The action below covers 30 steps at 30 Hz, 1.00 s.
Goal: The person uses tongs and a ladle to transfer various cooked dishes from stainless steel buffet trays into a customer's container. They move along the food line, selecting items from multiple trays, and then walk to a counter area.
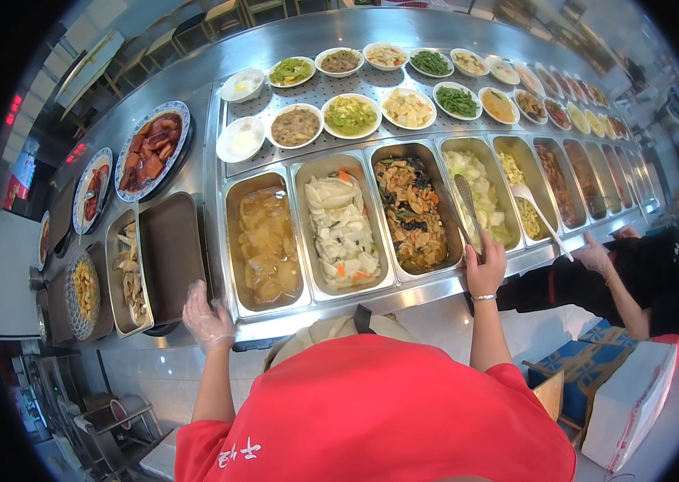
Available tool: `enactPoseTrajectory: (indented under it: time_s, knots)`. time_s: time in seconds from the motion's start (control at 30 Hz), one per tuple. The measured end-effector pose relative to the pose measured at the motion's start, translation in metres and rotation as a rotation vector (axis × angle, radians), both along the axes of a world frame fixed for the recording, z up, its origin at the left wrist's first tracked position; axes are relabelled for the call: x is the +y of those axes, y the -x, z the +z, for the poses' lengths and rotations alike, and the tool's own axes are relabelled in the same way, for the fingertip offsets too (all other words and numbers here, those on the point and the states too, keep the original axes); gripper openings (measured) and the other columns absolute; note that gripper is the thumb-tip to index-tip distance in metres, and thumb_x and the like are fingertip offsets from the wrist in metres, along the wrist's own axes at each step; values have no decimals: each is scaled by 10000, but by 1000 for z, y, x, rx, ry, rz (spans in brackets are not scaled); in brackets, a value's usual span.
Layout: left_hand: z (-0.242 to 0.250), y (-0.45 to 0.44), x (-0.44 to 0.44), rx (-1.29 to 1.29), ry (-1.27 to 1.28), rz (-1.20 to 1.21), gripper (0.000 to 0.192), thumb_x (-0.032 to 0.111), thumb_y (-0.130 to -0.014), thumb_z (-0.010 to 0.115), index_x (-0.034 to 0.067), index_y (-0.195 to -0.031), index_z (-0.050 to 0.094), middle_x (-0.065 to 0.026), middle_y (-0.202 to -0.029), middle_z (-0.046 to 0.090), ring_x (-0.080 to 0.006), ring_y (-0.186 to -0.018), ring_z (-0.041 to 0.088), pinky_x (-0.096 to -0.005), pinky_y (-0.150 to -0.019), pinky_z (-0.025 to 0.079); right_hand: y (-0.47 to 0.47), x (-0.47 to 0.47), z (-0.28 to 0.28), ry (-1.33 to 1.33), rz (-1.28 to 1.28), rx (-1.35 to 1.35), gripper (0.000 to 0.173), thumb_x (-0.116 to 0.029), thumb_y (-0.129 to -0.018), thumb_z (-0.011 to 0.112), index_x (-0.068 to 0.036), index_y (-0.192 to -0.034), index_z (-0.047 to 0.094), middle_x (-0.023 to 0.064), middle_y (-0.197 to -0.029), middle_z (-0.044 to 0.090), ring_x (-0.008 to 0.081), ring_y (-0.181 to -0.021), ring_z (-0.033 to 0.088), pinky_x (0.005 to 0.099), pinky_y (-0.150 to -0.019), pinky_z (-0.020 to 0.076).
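My right hand point(486, 268), bare with a bracelet at the wrist, grips metal tongs point(467, 202) whose upper end lies over a steel pan of cooked cabbage point(475, 181). Left of it is a pan of mixed meat, carrot and dark fungus point(411, 217). Then come a pan of sliced white vegetable with carrot point(342, 235) and one of translucent pieces in broth point(267, 241). My left hand point(210, 316), in a clear plastic glove, is at the counter's front edge, fingers apart and holding nothing, beside a brown tray point(173, 259).
Small dishes of food stand in two rows on a perforated steel shelf point(339, 84) behind the pans. A white-handled spoon point(541, 220) rests in a pan of yellow food. At the right, a co-worker's gloved hand point(593, 256) is near the counter. Cartons point(631, 397) stand on the floor.
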State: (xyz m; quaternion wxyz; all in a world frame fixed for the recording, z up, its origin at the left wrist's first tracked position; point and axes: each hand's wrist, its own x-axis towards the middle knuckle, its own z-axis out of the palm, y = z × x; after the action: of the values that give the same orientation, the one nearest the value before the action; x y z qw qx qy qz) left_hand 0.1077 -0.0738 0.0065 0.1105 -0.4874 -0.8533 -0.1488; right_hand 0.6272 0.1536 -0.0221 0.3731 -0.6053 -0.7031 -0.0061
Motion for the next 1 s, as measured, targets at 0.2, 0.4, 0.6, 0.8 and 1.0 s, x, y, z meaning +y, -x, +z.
enactPoseTrajectory:
  time_s: [0.2,0.4,0.6,0.8,1.0]
  knots:
    - [1,1,0,17,24,-26,675,95,-798,627,105,-1450,452,-114,-1438,532,-297,-1377,445,-484,-1144,288,1,1,1,-11,-3,-19,448,-238,-810,773,-65,-1208,664,126,-930,591,336,-851,580,426,-750,467]
    - [-1,3,0,42,12,-51,660,94,-800,612,102,-1442,461,-117,-1428,542,-303,-1363,462,-486,-1128,306,1,1,1,50,-15,5,437,-241,-815,772,-67,-1201,665,131,-946,600,343,-867,588,430,-759,475]
    - [-2,5,0,55,0,-70,656,98,-794,617,99,-1434,473,-116,-1426,547,-304,-1361,467,-486,-1122,314,1,2,1,-20,-3,-29,424,-233,-831,763,-67,-1210,671,123,-891,578,325,-811,573,413,-726,467]
    - [-3,4,0,48,22,-43,659,101,-799,627,100,-1440,472,-114,-1432,544,-296,-1363,465,-487,-1127,307,3,2,4,-25,3,-16,419,-226,-842,755,-66,-1219,669,121,-867,569,320,-792,568,411,-714,465]
    - [-3,5,0,58,10,-62,657,106,-807,632,105,-1444,470,-109,-1433,544,-294,-1360,467,-492,-1129,302,4,0,6,19,-9,-11,413,-235,-852,745,-64,-1219,666,126,-879,575,327,-801,572,411,-721,469]
